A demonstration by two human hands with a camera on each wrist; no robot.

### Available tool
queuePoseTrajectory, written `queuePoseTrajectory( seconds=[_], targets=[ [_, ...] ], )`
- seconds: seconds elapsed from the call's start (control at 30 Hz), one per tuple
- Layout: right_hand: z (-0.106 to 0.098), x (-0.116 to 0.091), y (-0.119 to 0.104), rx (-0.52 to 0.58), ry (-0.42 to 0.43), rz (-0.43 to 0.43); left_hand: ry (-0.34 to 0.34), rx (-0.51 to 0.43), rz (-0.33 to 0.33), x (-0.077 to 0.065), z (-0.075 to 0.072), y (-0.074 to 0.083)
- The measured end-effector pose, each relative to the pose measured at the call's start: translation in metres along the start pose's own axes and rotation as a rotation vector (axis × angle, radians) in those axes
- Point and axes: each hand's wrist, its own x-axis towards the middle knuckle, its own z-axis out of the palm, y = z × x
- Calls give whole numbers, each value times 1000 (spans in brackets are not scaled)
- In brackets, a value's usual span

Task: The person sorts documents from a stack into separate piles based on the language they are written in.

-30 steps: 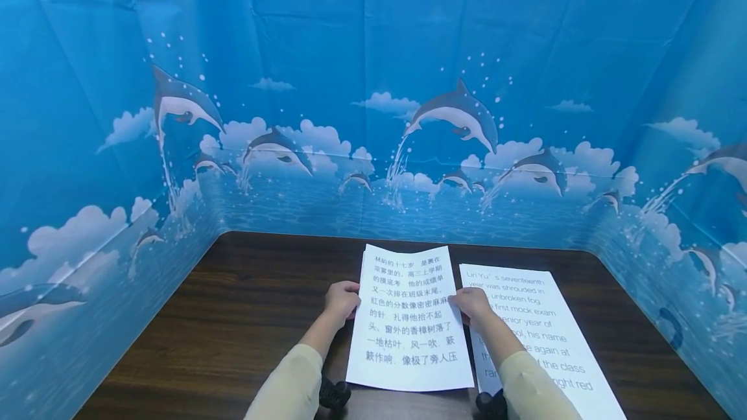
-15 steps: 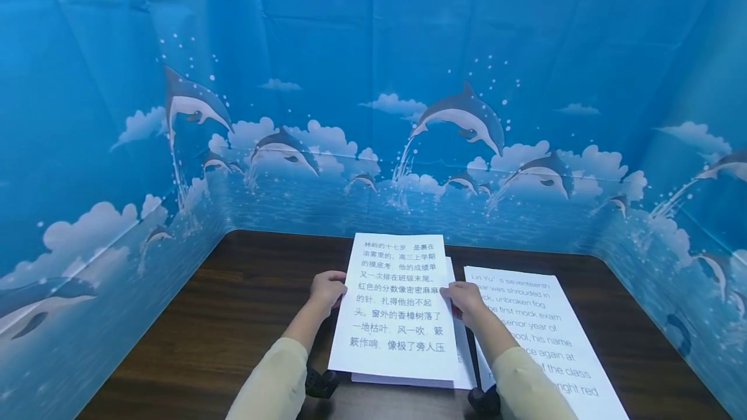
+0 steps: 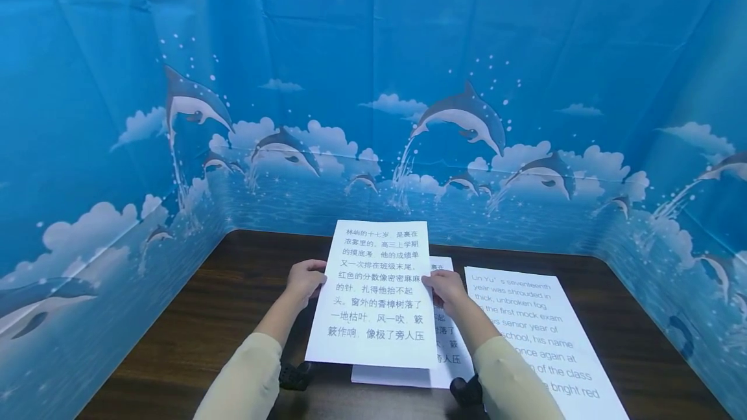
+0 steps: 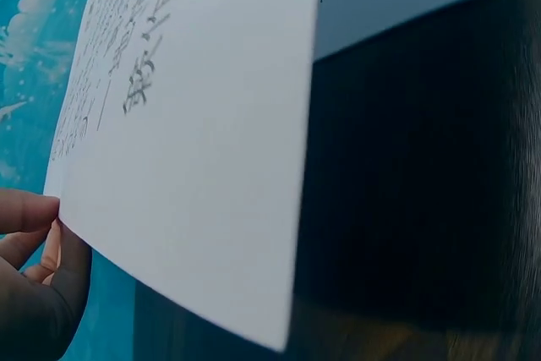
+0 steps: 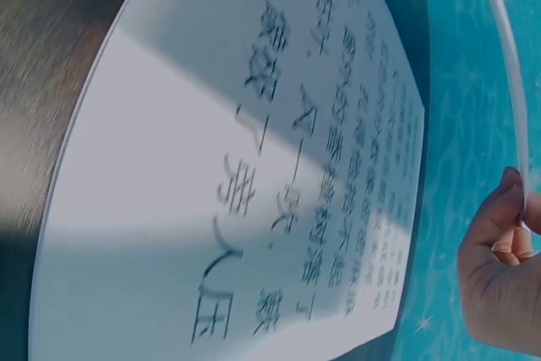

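Note:
A white sheet of paper (image 3: 376,297) printed with Chinese text is held up off the table, tilted, between both hands. My left hand (image 3: 305,282) pinches its left edge; in the left wrist view thumb and finger meet on the paper's edge. At the opposite edge my right hand (image 3: 446,287) pinches the sheet, and the right wrist view shows it nearly edge-on there. Beneath lies more paper (image 3: 403,378) with the same kind of Chinese text, partly covered by the raised sheet and its shadow. Whether the held paper is one sheet or several, I cannot tell.
On the right lies paper with English text (image 3: 560,349), partly hidden by the right forearm. All of it rests on a dark wood table (image 3: 192,336). A blue curtain (image 3: 327,37) printed with dolphins stands around the table's back and sides.
Both hands have lifted the top sheet off the papers beneath and moved it up and to the left. The lower Chinese page is now exposed along its right and bottom edges.

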Motion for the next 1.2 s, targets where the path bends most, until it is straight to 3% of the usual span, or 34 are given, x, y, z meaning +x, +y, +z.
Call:
queuePoseTrajectory(
  seconds=[0.1,0.23,0.33,0.5,0.67,0.77,0.87,0.9,1.03,1.2],
  targets=[
    [6,-2,-3,0,-16,-3,11,-8,-14,-2,-11,3],
    [16,-4,-6,10,-24,7,-4,-25,-32,-23,-29,22],
    [23,-5,-8,13,-38,8,-30,-27,-25,-30,-42,26],
    [38,-5,-10,27,-52,6,-31,-14,-69,-29,-58,26],
    [51,-7,-12,43,-68,10,-12,29,-55,-31,-71,24],
    [59,-9,-13,50,-77,7,3,73,-31,-20,-77,8],
    [68,-11,-13,47,-79,5,14,91,-53,-20,-85,7],
    [70,-11,-12,47,-80,6,13,98,-51,-23,-88,9],
    [80,-14,-11,41,-80,12,3,88,-93,-57,-99,45],
    [91,-19,-9,17,-75,9,10,110,-90,-71,-106,56]
  ],
)
